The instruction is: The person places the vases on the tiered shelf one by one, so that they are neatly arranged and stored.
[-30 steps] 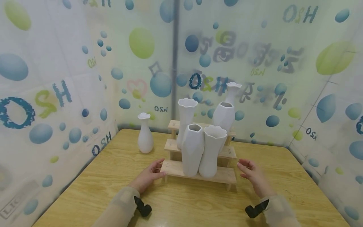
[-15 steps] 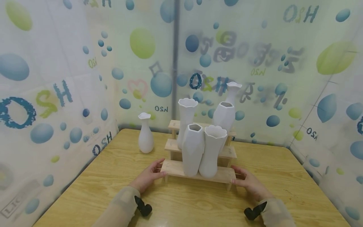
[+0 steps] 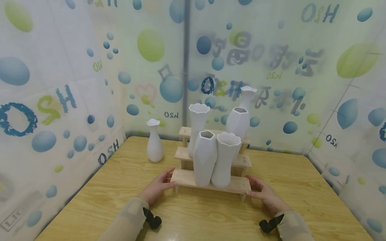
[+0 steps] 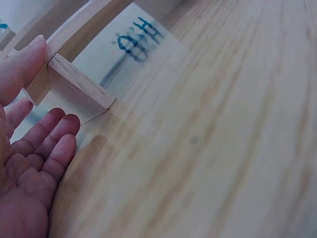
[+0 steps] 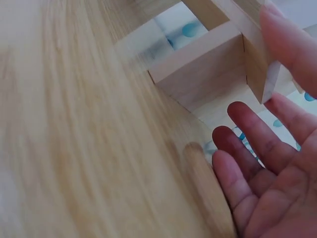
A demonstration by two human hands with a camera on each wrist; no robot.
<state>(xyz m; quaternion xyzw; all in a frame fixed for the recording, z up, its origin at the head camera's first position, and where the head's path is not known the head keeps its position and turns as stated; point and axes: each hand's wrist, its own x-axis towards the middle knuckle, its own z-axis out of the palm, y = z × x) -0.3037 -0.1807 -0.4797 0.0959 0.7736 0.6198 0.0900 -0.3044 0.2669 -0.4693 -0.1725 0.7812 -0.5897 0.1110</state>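
A three-step wooden display stand [image 3: 184,178] bears several white vases. A faceted vase [image 3: 205,160] and a scalloped-rim vase [image 3: 225,164] lean close together on its lowest step. Behind them rise another scalloped vase [image 3: 197,129], another faceted vase [image 3: 237,122] and a slim flared vase [image 3: 248,97]. My left hand [image 3: 156,188] grips the left end of the lowest step, thumb on the front edge. At the right end my right hand [image 3: 265,194] holds the same step between thumb and index finger. In both wrist views the remaining fingers curve loosely beside the stand's leg [image 4: 81,87].
Left of the stand, a single white bottle-shaped vase [image 3: 155,147] stands on the wood-grain table [image 3: 193,221]. Patterned curtains [image 3: 150,77] close in the table's back and sides. A black strap piece [image 3: 152,219] sits on each sleeve.
My right hand has come leftward from beside the stand to the right end of its lowest step. My left hand, the stand and the vases have stayed in place.
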